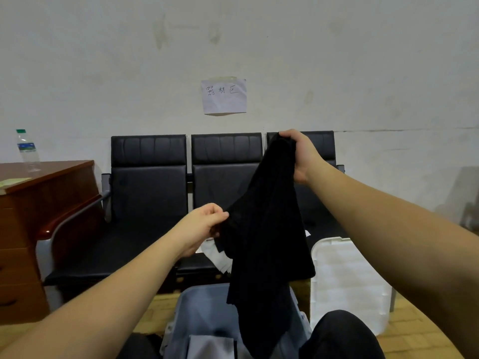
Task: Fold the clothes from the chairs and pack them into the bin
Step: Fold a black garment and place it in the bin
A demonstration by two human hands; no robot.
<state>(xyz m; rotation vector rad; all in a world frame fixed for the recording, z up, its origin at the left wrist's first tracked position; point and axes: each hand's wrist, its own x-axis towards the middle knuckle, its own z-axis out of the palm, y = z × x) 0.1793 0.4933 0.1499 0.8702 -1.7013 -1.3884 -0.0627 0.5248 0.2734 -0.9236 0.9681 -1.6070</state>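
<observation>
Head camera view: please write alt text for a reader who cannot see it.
A person holds up a black garment over an open grey bin, right hand gripping its top, left hand pinching its side. Behind stand three black chairs; a white lid leans beside the bin.

left hand (207, 224) – pinches black garment (267, 242) | right hand (300, 156) – grips its top | hangs over grey bin (204, 309)

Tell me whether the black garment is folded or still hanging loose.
Hanging loose, not folded: the black garment dangles over the bin, held up by the right hand and pinched by the left hand.
</observation>
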